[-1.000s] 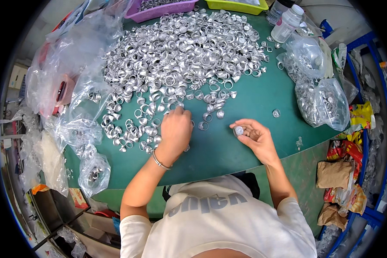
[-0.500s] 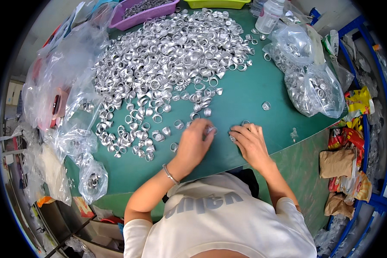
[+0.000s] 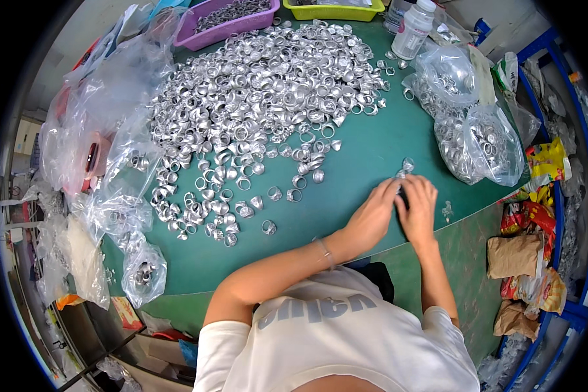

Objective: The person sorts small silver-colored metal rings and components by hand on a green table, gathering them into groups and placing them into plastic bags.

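Note:
Many silver-coloured metal rings (image 3: pixel 261 85) lie heaped on the green table. My left hand (image 3: pixel 371 219) reaches across to the right, its fingers drawn together and their tips at a ring (image 3: pixel 400 174). Touching or nearly touching it from the other side is my right hand (image 3: pixel 419 204), with curled fingers; whatever they hold is hidden. Another ring (image 3: pixel 408 163) sits just beyond both sets of fingertips. A few loose rings, one of them a separate ring (image 3: pixel 268 227), are scattered left of my hands.
Clear bags of rings (image 3: pixel 480 140) stand at the right. Plastic bags (image 3: pixel 104 150) cover the left edge. A purple tray (image 3: pixel 232 23), a yellow-green tray (image 3: pixel 333 11) and a white bottle (image 3: pixel 413 29) line the back. Blue shelving (image 3: pixel 558 215) rises beyond the table's right edge.
My left hand has swept right, away from the loose rings, to meet my right hand. My right hand has shifted right too, and rings now lie together at the fingertips.

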The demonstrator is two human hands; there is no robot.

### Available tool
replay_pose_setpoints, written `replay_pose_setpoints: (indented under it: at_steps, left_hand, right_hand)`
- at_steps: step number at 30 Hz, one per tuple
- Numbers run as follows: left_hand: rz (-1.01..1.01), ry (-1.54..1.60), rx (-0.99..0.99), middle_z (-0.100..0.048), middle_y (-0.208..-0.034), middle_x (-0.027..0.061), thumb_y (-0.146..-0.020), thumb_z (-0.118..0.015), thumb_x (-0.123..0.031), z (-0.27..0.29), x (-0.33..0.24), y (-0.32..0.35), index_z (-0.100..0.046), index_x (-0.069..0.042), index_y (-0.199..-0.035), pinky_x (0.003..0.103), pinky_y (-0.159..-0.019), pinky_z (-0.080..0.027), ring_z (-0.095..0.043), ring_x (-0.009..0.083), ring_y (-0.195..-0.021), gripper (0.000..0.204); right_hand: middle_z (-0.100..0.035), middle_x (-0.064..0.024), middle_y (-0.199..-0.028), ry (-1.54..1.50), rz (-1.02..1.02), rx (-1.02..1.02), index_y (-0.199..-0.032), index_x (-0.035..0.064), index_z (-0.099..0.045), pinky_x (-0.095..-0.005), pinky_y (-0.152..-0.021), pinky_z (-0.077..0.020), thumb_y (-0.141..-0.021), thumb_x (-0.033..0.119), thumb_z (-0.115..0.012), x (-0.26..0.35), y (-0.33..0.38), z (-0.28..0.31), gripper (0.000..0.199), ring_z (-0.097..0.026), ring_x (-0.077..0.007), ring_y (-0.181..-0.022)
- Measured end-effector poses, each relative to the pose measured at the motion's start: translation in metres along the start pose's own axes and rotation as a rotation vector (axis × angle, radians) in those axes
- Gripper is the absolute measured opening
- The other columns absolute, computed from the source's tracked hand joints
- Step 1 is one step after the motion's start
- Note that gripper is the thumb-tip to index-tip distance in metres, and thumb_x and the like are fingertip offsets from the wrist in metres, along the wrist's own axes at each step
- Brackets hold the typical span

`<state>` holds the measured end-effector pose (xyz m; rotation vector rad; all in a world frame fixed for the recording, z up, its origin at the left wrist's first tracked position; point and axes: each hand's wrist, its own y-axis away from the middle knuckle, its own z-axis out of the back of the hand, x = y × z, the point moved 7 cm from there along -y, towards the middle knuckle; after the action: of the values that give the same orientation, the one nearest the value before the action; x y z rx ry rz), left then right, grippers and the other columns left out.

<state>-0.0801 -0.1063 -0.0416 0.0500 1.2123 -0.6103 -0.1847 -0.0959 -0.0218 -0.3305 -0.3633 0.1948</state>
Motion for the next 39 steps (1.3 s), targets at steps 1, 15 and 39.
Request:
replay_pose_setpoints:
  at_steps: [1, 15, 39]
  left_hand:
    - [-0.021, 0.007, 0.013, -0.040, -0.132, 0.0248, -0.082, -0.052, 0.007, -0.003, -0.001, -0.009, -0.040, 0.000, -0.131, 0.042, -0.094, -0.044, -0.047, 0.0420, -0.115, 0.051]
    - [0.194, -0.851, -0.134, -0.045, -0.129, 0.0149, -0.078, -0.065, -0.010, 0.126, 0.047, 0.015, -0.052, -0.006, -0.119, 0.057, -0.103, -0.027, -0.037, 0.0372, -0.127, 0.043]
    - [0.209, -0.703, -0.213, -0.052, -0.115, 0.0110, -0.076, -0.070, -0.012, 0.149, 0.040, 0.011, -0.062, -0.004, -0.105, 0.044, -0.094, -0.032, -0.047, 0.0290, -0.112, 0.031]
  right_hand:
    - [-0.056, -0.0141, -0.113, 0.033, -0.035, -0.035, -0.107, 0.0011, -0.059, -0.0438, -0.090, -0.0357, -0.077, 0.009, -0.068, -0.009, -0.002, 0.003, 0.032, -0.049, -0.0335, -0.108]
    - [-0.053, -0.0110, -0.116, -0.204, 0.268, 0.048, -0.097, 0.0031, -0.062, -0.0399, -0.089, -0.0377, -0.076, 0.007, -0.066, 0.080, -0.102, -0.067, 0.022, -0.048, -0.0297, -0.107]
    - [-0.051, -0.0149, -0.114, 0.126, 0.086, -0.106, -0.092, 0.0022, -0.051, -0.0458, -0.091, -0.0340, -0.074, 0.007, -0.068, -0.034, -0.030, 0.005, 0.025, -0.046, -0.0348, -0.112]
